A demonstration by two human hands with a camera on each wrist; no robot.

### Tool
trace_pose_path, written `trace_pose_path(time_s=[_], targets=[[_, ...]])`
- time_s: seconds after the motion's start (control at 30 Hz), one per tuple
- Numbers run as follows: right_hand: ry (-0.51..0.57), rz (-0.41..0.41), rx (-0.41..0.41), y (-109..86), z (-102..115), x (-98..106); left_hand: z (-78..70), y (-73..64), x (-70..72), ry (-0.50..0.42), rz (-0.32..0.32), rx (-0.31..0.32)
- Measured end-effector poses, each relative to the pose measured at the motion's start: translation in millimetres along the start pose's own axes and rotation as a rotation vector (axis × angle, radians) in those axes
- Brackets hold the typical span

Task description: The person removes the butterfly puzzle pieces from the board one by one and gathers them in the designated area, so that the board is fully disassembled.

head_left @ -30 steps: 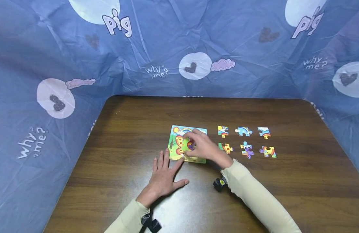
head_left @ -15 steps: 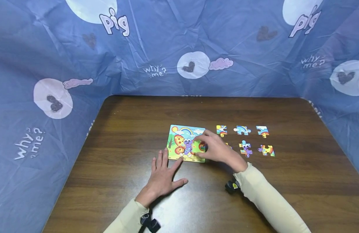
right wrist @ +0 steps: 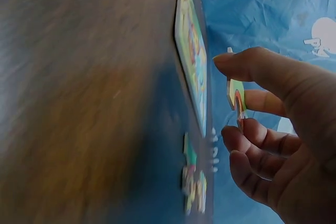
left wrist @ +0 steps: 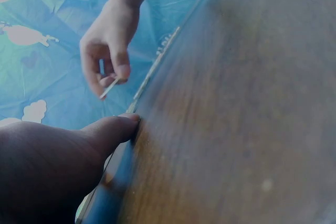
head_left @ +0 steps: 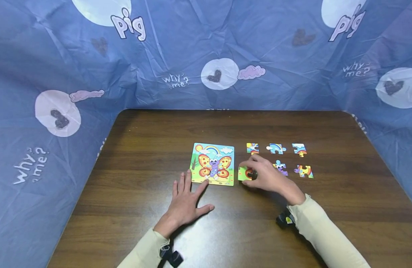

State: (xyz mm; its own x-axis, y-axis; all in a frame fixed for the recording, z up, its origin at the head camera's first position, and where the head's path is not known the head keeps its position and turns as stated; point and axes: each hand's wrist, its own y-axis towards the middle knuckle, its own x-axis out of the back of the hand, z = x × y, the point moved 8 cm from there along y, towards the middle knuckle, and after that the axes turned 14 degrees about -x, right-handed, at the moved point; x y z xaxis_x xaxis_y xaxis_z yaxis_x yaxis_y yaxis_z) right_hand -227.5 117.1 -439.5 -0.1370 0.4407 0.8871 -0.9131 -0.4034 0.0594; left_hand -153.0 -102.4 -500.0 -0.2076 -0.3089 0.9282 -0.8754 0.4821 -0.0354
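Note:
My right hand (head_left: 267, 176) pinches a jigsaw piece (head_left: 243, 174) with green and red-orange print, just right of the board. In the right wrist view the thumb lies on one edge of this piece (right wrist: 235, 95) and fingers on the other, clear above the tabletop. The square butterfly puzzle board (head_left: 212, 149) lies flat, showing a purple butterfly with yellow-red wings, a sun and a rainbow. My left hand (head_left: 184, 208) lies palm down with fingers spread, its fingertips at the board's lower left edge. In the left wrist view its thumb stretches along the tabletop.
Several loose jigsaw pieces are laid in two rows to the right, among them a rainbow piece (head_left: 276, 148), a cloud piece (head_left: 299, 148) and a yellow-orange wing piece (head_left: 305, 172). My right hand partly covers a purple piece (head_left: 281, 168). Blue printed cloth (head_left: 179, 44) surrounds the brown table (head_left: 152, 137).
My right hand has moved right, off the board, carrying the jigsaw piece toward the loose ones. The board's butterfly is now uncovered. My left hand has kept its place at the board.

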Motion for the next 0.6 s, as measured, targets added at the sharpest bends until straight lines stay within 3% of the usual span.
trace_pose_path(time_s=[0.17,0.37,0.6], targets=[[-0.002,0.022,-0.006,-13.0,-13,0,0.5,0.7,-1.2,0.0,0.008,0.003],[-0.019,0.107,-0.059,-25.7,-25,-6,0.6,1.2,-1.2,0.008,0.002,-0.001],[-0.015,0.156,-0.053,-35.9,-33,-12,0.6,0.6,-1.8,0.005,0.008,0.003]])
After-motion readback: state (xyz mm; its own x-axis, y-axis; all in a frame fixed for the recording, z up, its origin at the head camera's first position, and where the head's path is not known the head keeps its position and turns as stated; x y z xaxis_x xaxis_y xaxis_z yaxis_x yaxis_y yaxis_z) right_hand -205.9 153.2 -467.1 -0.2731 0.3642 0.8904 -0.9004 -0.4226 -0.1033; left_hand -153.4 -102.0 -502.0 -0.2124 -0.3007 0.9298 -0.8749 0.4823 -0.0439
